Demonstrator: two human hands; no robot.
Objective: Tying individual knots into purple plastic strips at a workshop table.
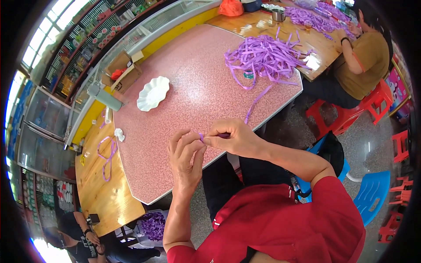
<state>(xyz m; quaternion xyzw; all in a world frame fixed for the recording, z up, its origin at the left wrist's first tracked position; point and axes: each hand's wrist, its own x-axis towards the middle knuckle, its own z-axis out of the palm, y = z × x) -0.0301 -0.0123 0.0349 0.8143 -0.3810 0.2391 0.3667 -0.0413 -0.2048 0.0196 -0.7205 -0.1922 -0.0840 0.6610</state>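
Observation:
Over the near edge of the pink speckled table (149,175), my two hands meet at a small piece of purple ribbon (201,136). My left hand (186,153) has its fingers curled, with the fingertips at the ribbon. My right hand (232,138) pinches the ribbon between thumb and forefinger; part of it is hidden inside the fingers. A large tangled heap of purple ribbon (267,57) lies at the far right of the table, and one loose strand (258,103) trails from it toward my right hand.
A white scalloped dish (153,93), a grey-green bottle (104,97) and an open cardboard box (123,72) stand at the left. A ribbon loop (107,155) lies on the wooden table. Co-workers sit at far right (364,61) and lower left (83,236). A blue stool (372,195) stands right.

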